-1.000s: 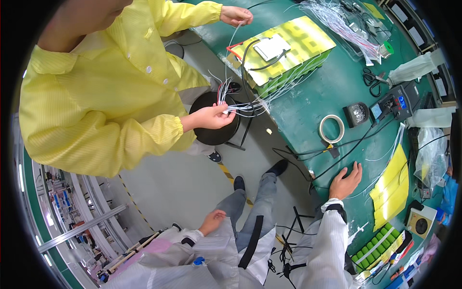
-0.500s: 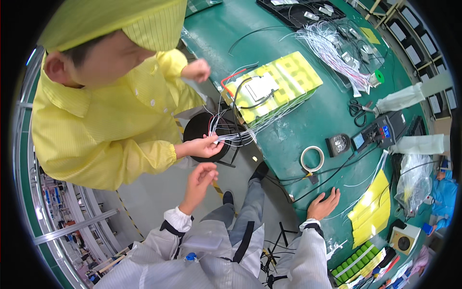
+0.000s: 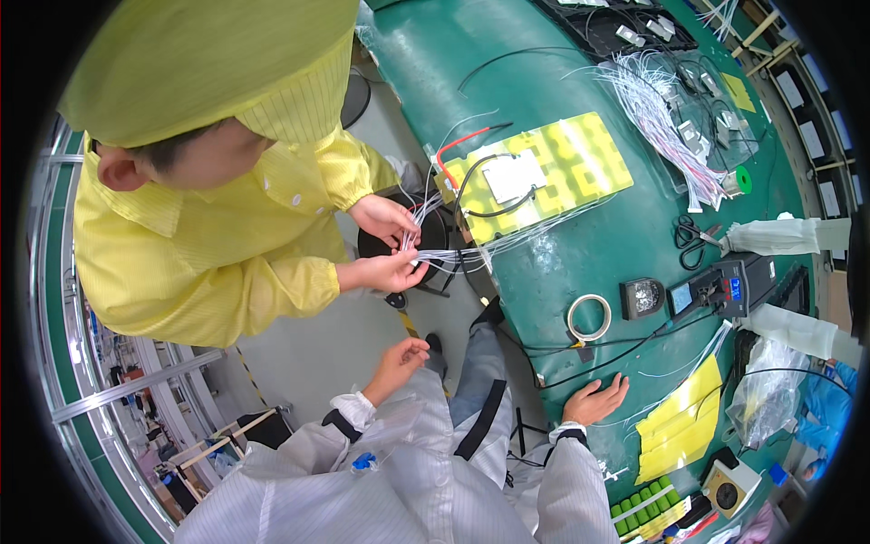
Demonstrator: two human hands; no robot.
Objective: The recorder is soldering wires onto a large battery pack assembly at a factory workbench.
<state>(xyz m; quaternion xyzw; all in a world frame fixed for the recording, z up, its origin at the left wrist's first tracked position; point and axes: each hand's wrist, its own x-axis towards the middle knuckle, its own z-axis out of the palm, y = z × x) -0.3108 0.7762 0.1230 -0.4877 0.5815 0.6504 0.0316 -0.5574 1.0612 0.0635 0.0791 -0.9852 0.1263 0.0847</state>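
From afar I have the left hand (image 3: 396,367) empty and loosely curled, the right hand (image 3: 594,402) resting, fingers slightly parted, on the green bench (image 3: 562,267) bearing the battery pack (image 3: 580,163), whose white wires (image 3: 444,257), trailing beside it into a co-worker's 2 hands (image 3: 385,272), could strain if tugged.

The left hand (image 3: 396,370) hangs in the air, with free room between it and the tabletop (image 3: 544,276) edge. Ahead of it, another person's hands (image 3: 385,270) and white wires (image 3: 535,232) block the way. Past the right hand (image 3: 595,401), black cords (image 3: 634,345) lie across, then a tape ring (image 3: 571,319). A yellow sheet (image 3: 680,417) lies to its right. A hand could pass between the tape ring and the yellow block (image 3: 580,163).
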